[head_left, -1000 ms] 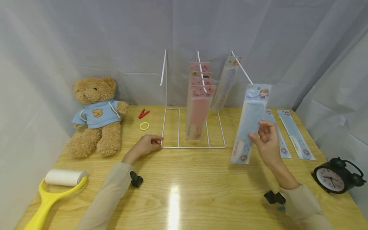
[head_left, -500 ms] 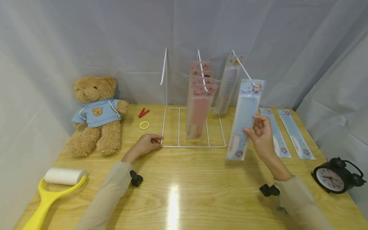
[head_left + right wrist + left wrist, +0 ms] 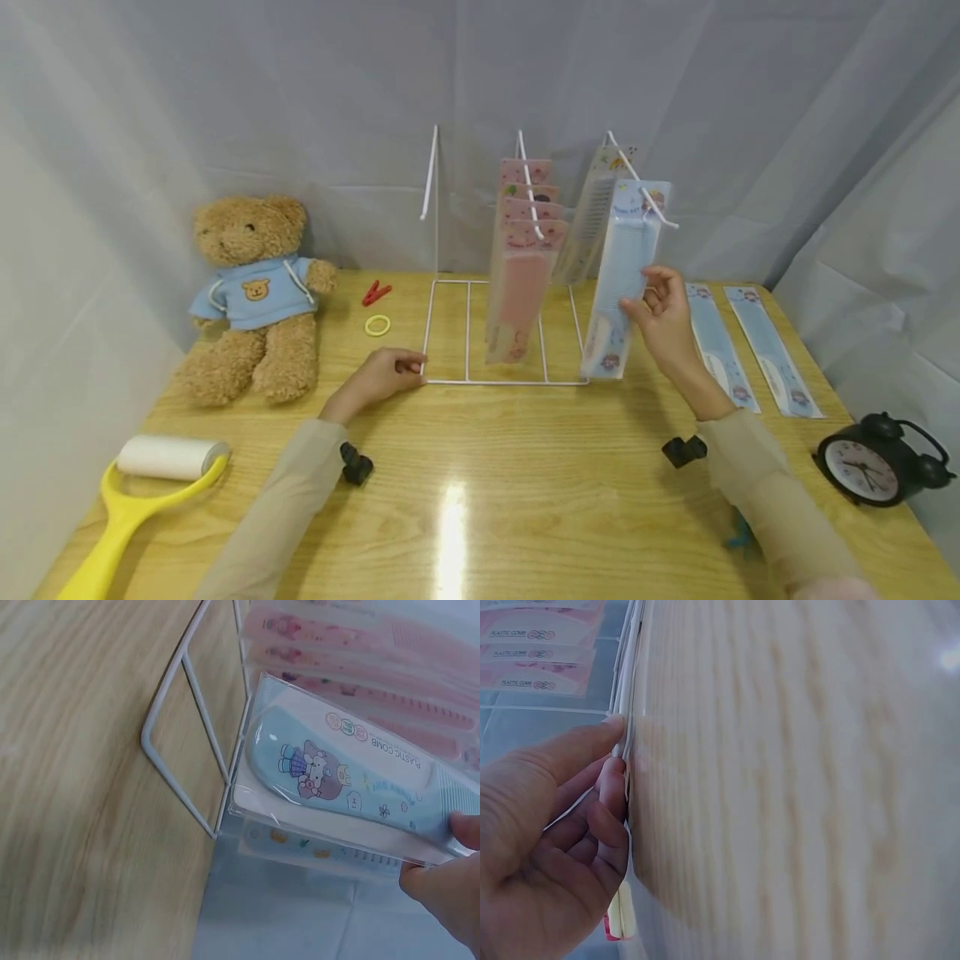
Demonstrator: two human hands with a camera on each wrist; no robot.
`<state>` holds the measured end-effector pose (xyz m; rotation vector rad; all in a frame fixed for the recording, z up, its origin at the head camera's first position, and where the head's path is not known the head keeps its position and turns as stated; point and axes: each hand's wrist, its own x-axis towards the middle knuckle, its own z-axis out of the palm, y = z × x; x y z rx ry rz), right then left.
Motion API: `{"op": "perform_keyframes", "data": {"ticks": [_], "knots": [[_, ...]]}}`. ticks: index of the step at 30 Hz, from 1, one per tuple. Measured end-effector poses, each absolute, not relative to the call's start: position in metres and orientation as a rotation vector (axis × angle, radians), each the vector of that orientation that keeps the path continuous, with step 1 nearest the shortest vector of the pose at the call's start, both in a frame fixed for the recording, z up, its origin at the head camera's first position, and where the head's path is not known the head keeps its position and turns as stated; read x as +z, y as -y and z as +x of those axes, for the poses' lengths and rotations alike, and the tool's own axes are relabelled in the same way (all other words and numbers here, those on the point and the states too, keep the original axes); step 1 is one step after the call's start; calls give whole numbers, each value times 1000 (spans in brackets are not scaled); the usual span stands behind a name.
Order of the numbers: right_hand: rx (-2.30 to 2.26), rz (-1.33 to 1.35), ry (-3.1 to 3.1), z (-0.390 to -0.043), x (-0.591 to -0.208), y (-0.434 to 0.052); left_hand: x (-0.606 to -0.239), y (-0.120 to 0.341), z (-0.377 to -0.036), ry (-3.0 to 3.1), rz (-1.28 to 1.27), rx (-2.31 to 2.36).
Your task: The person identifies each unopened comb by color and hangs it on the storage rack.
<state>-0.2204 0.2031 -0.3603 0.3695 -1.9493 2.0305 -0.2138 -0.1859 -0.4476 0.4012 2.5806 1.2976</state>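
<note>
A white wire display rack (image 3: 506, 383) with three hooks stands on the table. My left hand (image 3: 382, 379) pinches its front left corner; the left wrist view shows thumb and fingers on the wire. My right hand (image 3: 667, 321) pinches a blue comb in a clear packet (image 3: 624, 267) at its right edge. The packet's top is at the right hook (image 3: 641, 190), whose tip sticks out in front of it. Another packaged comb (image 3: 592, 217) hangs deeper on that hook. Several pink packaged combs (image 3: 522, 287) hang from the middle hook. Nothing hangs on the left hook (image 3: 430, 175).
Two blue packaged combs (image 3: 768, 350) lie at the right, behind a black alarm clock (image 3: 862, 462). To the left are a teddy bear (image 3: 255, 292), a red clip (image 3: 377, 292), a yellow ring (image 3: 377, 325) and a yellow-handled lint roller (image 3: 168, 458). A grey curtain (image 3: 337, 100) hangs behind.
My right hand has moved the blue packaged comb left and back, and the hook's tip now shows through its top. The left hand has stayed on the rack's corner.
</note>
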Motion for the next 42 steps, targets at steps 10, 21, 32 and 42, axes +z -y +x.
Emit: {"op": "perform_keyframes", "data": {"ticks": [10,21,32,42], "knots": [[1900,305,2036,-251,-356,-199,-446,185,-213,-2584,410,1305],[1837,307,2034,-273,-361,-197,-447,184,-213,-2590,400,1298],[1886,281,2063,-275,-369,-201,-448,186,-213,-2608,428,1293],[1880,218,2161,-276,-374,-204,-449,185,-213,-2603,424,1295]]}}
